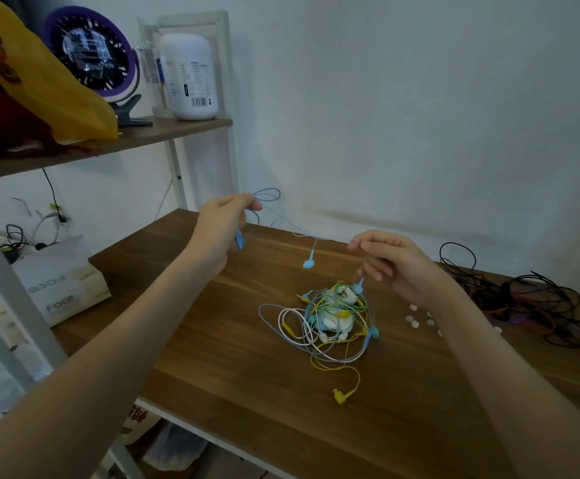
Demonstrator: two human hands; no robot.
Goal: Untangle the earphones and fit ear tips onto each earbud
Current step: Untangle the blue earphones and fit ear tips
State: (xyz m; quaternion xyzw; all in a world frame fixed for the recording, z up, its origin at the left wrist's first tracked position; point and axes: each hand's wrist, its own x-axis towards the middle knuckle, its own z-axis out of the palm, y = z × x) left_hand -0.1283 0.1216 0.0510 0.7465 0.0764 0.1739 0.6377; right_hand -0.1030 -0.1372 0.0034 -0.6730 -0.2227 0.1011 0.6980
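Observation:
A light blue earphone cable stretches in the air between both hands above the wooden table. My left hand pinches its looped end at the upper left, and a blue part hangs below that hand. My right hand pinches the cable at the right. One blue earbud dangles between the hands; another hangs under my right hand, just above the tangle. The tangled pile of blue, green, yellow and white earphones lies on the table. Small white ear tips are scattered right of it.
A yellow plug trails from the pile toward me. Dark tangled cables lie at the table's right end. A tissue box sits to the left below the shelf, which carries a fan, a white bottle and a yellow bag.

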